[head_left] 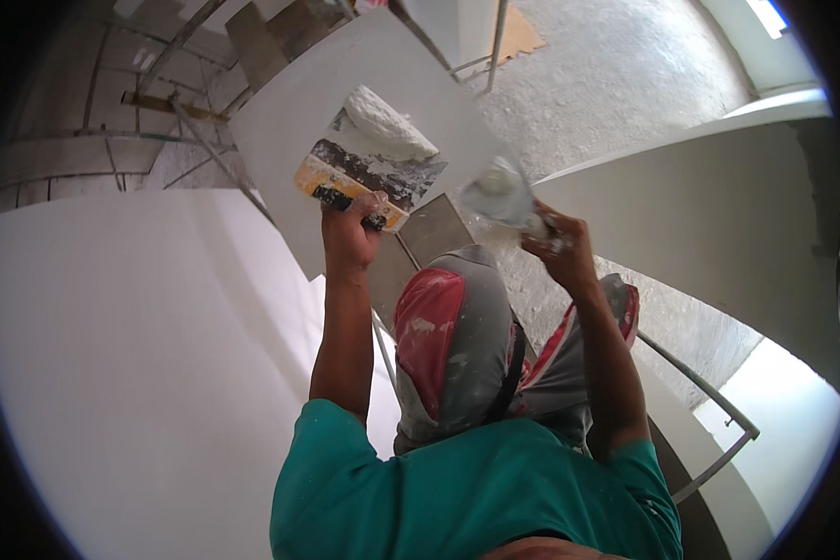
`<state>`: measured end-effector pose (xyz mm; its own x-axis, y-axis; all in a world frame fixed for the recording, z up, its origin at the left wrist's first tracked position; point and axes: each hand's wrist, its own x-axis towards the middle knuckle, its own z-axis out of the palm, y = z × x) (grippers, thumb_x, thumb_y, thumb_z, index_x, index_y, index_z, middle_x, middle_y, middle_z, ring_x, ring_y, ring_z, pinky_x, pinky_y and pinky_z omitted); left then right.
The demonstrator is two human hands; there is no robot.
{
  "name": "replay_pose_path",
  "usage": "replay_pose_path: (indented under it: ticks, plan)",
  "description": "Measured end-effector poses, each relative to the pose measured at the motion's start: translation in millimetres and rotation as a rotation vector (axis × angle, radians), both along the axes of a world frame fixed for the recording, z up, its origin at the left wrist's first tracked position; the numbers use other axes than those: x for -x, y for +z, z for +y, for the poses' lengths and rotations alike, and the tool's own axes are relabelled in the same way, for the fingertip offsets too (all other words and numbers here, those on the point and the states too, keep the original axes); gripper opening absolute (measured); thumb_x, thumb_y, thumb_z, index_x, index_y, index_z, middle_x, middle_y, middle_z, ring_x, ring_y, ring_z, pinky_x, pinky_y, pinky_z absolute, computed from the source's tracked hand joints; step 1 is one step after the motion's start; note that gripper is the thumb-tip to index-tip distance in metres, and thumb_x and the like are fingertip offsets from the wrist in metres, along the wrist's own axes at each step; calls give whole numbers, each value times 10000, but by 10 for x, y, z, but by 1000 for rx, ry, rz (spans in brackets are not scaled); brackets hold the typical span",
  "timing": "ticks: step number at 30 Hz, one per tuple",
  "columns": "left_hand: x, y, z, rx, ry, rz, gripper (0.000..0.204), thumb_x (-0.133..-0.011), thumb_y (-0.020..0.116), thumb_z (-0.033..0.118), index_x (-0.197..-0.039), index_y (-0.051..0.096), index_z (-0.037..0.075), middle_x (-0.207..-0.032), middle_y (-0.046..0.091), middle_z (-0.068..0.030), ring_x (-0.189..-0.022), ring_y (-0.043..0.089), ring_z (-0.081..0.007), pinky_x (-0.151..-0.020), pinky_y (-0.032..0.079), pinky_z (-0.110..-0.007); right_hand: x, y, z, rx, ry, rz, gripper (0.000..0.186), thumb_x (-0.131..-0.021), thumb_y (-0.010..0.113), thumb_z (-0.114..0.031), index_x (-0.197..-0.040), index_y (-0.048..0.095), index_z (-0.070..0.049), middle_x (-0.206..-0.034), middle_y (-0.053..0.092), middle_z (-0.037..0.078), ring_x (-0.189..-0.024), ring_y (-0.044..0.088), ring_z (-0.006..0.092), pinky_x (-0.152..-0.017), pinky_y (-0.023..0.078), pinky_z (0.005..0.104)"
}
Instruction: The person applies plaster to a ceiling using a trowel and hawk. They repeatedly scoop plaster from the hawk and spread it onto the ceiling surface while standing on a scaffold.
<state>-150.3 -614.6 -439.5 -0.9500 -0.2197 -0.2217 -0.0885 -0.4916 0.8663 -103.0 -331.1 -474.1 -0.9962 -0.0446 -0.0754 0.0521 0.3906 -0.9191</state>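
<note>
My left hand (348,233) grips the yellow-and-black handle of a wide plastering trowel (369,173). A heap of white plaster (389,126) lies on its far blade edge. My right hand (560,247) holds a smaller putty knife (497,191) smeared with white plaster, blade pointing left toward the wide trowel. The two blades are a short gap apart. Both hands are raised in front of me above my bent knee in grey and red trousers (453,336). I wear a green shirt (467,495).
A smooth white wall (140,373) fills the left. White stair undersides and steps (289,121) spiral below, with a metal railing (709,401) at the right. A curved white wall (719,224) stands right, rough concrete floor (607,84) beyond it.
</note>
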Motion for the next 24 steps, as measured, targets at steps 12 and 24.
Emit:
replay_pose_path:
  ticks: [12, 24]
  plan:
    - [214, 646, 486, 1181, -616, 764, 539, -702, 641, 2, -1229, 586, 104, -1255, 573, -97, -1208, 507, -293, -1013, 407, -395, 180, 808, 223, 7, 12, 106, 517, -675, 746, -15, -1165, 591, 49, -688, 593, 34, -654, 491, 43, -619, 457, 223]
    - [-171, 2638, 663, 240, -80, -279, 176, -773, 580, 53, -924, 615, -32, -876, 641, -101, -793, 628, -203, -749, 524, -317, -10, 2795, 525, -19, -289, 285, 352, -694, 712, 3, -1012, 573, 61, -811, 603, 145, -692, 611, 205, -636, 492, 303]
